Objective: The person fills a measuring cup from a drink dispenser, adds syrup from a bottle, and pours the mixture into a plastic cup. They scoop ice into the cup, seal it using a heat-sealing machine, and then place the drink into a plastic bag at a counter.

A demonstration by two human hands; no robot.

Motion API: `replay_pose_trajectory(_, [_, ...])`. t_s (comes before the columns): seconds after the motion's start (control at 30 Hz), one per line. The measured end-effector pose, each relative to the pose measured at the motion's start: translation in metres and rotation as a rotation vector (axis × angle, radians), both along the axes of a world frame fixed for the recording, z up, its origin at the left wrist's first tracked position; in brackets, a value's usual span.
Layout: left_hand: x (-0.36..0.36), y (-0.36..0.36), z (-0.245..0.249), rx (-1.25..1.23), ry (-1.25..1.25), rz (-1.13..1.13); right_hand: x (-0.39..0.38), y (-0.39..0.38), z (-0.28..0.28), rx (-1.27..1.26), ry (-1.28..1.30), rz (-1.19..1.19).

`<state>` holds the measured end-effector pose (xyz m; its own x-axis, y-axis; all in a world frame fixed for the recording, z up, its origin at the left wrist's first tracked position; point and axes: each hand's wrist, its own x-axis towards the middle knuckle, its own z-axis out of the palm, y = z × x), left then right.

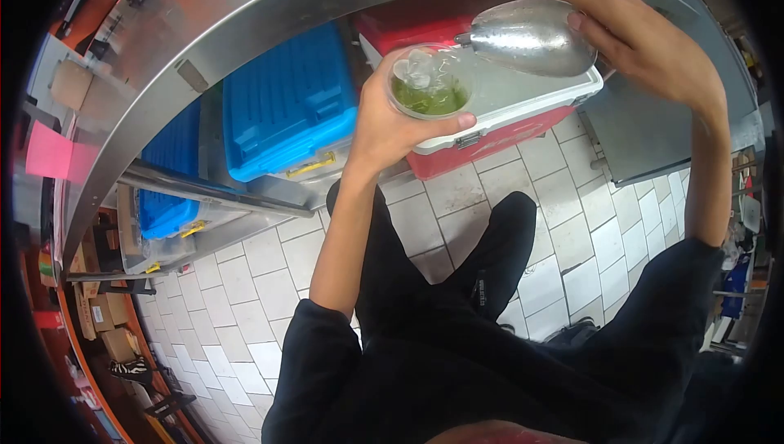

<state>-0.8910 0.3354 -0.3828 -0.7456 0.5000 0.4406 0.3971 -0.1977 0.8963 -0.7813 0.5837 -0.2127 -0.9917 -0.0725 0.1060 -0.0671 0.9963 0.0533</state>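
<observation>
Observed at upper centre of the frame: the left hand (390, 127) is clamped around a clear plastic cup (429, 82), fingers wrapped on its wall and the thumb across the near side. The cup is held in the air, upright or very nearly so. It contains green liquid with several pieces of ice on top.

Just to its right, the right hand (645, 42) is closed over the rear of a rounded, polished metal scoop (532, 36). The scoop's narrow mouth points left and sits at the cup's rim, touching it or just short of it; which cannot be told. Whether any ice remains inside the scoop is not visible.

Directly beneath both items stands a red cooler with a white lid (498, 144) on the white tiled floor (563, 199). A bright blue ribbed plastic bin (290, 97) sits at upper left, under the curved stainless steel counter (245, 11).

Assessment: the step in hand appears to be tipping ice from scoop to cup. Recommended practice:
- Hold the scoop mouth centred over the opening.
- Tilt gradually so pieces drop singly and do not splash the green liquid.
- Hold the cup level and steady, above the cooler, so strays fall onto it and not the tiles.
- Grip the thin cup wall lightly; squeezing would likely raise the liquid level.
</observation>
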Motion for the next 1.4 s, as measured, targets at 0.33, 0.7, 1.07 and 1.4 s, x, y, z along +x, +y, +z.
replay_pose_trajectory(0.33, [-0.002, -0.003, 0.000, -0.083, 0.015, 0.054, -0.021, -0.033, -0.050, -0.145, 0.256, 0.303])
replay_pose_trajectory(0.7, [-0.013, -0.005, -0.005, -0.028, 0.069, -0.042, 0.012, 0.058, -0.066, -0.037, 0.033, 0.036])
replay_pose_trajectory(1.07, [-0.004, -0.006, -0.005, -0.013, 0.026, -0.033, -0.051, -0.002, -0.169, -2.176, 0.140, 0.085])
replay_pose_trajectory(1.4, [0.058, -0.043, 0.002, -0.006, -0.030, -0.344, 0.040, -0.051, -0.172, -2.359, 0.178, -0.132])
